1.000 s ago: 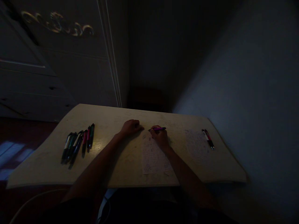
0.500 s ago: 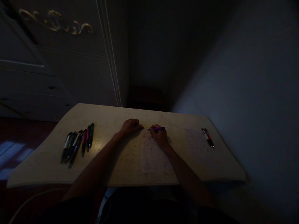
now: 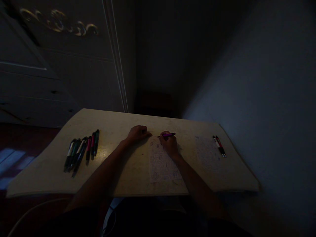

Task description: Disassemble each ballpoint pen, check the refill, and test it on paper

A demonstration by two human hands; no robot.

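My right hand (image 3: 169,144) is closed around a purple pen (image 3: 169,134), its tip pointing left near the top of a sheet of paper (image 3: 163,168) covered in writing and small drawings. My left hand (image 3: 138,133) rests on the table, fingers curled in, with one digit stretched toward the paper's top left corner. Nothing shows in its grip; whether that digit touches the sheet I cannot tell. The right wrist and forearm cover part of the paper's right side. The room is dim and the writing is unreadable.
Several pens (image 3: 80,153) lie side by side on the table's left. A second written sheet (image 3: 208,153) lies to the right, with a white pen and a red pen (image 3: 219,145) beside it. The pale table (image 3: 128,184) stands between a cabinet (image 3: 81,79) and a wall (image 3: 271,98).
The purple pen's back end has shifted very slightly right and up, and its tip a little right. The left hand stays in place.
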